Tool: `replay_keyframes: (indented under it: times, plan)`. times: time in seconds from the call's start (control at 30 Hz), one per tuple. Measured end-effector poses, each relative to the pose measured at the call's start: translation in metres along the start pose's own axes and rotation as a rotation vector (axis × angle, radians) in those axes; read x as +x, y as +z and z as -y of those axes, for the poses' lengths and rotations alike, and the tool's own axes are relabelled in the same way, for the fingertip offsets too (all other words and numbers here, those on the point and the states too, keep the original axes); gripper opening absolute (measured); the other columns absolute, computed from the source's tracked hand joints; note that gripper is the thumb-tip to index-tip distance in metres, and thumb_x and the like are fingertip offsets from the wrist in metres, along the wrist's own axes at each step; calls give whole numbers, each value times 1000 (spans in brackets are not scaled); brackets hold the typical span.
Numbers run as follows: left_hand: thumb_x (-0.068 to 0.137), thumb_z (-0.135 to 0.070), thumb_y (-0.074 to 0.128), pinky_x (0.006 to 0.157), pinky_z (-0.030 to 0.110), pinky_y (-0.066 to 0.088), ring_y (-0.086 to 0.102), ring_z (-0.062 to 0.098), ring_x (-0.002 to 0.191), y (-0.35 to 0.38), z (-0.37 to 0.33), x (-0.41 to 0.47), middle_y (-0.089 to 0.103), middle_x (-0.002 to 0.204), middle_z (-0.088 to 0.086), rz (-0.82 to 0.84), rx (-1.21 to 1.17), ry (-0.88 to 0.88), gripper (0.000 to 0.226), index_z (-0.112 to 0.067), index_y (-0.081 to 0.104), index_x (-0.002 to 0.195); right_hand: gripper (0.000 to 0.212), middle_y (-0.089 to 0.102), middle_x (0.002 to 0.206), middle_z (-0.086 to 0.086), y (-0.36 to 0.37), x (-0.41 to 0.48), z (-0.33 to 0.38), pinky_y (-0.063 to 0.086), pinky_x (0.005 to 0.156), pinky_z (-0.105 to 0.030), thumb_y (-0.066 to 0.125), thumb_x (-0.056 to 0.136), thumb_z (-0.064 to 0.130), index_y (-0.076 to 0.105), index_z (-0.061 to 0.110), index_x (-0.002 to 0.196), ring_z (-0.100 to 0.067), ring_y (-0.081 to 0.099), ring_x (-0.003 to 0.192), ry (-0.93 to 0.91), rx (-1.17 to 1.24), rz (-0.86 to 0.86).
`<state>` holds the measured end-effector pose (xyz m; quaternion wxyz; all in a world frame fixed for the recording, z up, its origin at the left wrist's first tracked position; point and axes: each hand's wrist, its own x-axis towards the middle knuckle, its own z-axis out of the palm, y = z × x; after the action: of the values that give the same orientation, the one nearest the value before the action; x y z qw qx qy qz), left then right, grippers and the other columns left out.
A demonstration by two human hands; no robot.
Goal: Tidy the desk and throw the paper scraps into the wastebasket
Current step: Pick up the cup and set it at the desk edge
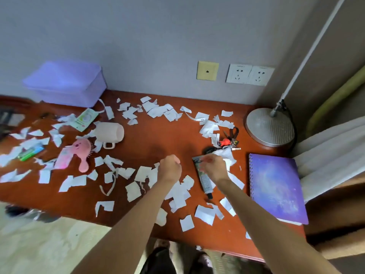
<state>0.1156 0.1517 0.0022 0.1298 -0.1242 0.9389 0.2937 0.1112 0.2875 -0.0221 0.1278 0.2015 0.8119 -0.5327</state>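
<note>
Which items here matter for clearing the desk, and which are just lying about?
Job: paper scraps, desk, tipped mug, pink hairbrush, tube, keys. No wastebasket in view.
Just lying about: lamp base, lilac box, wall sockets, notebook.

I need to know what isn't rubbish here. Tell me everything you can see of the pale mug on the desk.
The mug looks like matte pinkish-beige plastic. It lies on its side, left of the desk's middle, open mouth turned right, loop handle toward the near edge. Paper scraps touch it; a pink hairbrush lies close by.
</note>
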Motion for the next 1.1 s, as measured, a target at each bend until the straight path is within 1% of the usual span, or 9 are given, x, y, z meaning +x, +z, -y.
replay_keyframes:
  times: [0.37,0.43,0.53,0.63,0.7,0.77,0.83,0.97,1.1]
  plan:
    - [93,-2,39,98,34,43,53,30,119,-115,147,82,59,128,13,-89,-123,-255,34,-6,60,120,27,64,118,-8,169,20,94,55,87,-28,53,89,2,62,8,113,-22,65,101,-147,-220,201]
    - [92,0,40,94,36,46,56,33,114,-139,179,112,60,124,17,-52,-170,-300,25,-5,63,101,38,56,131,-5,211,31,121,51,90,-26,56,87,4,56,12,124,-21,59,112,-218,-307,172]
    - [93,1,41,85,34,46,57,32,104,-164,214,151,58,121,22,43,-278,-311,38,-22,37,62,60,39,146,-8,261,50,159,41,105,-33,63,85,10,38,14,140,-27,43,131,-286,-468,190]
    - [94,0,40,92,34,51,48,20,90,-175,230,180,53,108,13,160,-389,-306,43,-29,28,64,78,27,153,-9,287,71,187,31,112,-40,67,82,11,24,15,146,-31,28,139,-318,-676,251]
    - [94,-2,43,83,27,53,49,17,80,-175,234,191,56,96,9,238,-367,-276,37,-26,34,67,82,29,152,-9,297,81,195,31,112,-41,69,80,10,22,15,147,-31,27,139,-303,-767,288]
    - [91,-4,49,83,29,49,49,18,85,-167,238,202,52,97,6,282,-382,-259,17,-19,44,85,81,35,147,-9,307,88,197,36,108,-42,71,78,12,26,15,145,-29,32,136,-304,-854,324]
    - [91,-5,49,81,27,43,47,18,89,-162,242,208,50,97,2,295,-412,-255,18,-17,40,99,82,37,144,-8,317,95,197,40,106,-44,72,76,13,25,15,144,-29,34,134,-321,-941,344]
    - [91,-2,48,83,27,41,46,18,92,-157,249,216,48,92,-2,278,-472,-271,25,-18,40,109,92,36,142,-8,328,104,193,39,106,-45,75,73,24,18,15,145,-27,31,134,-394,-1097,334]
    - [91,0,46,81,24,39,43,17,96,-160,245,211,42,107,2,311,-469,-258,29,-19,31,106,96,37,141,-5,324,102,182,41,105,-39,78,68,34,19,15,141,-23,35,130,-405,-1033,279]
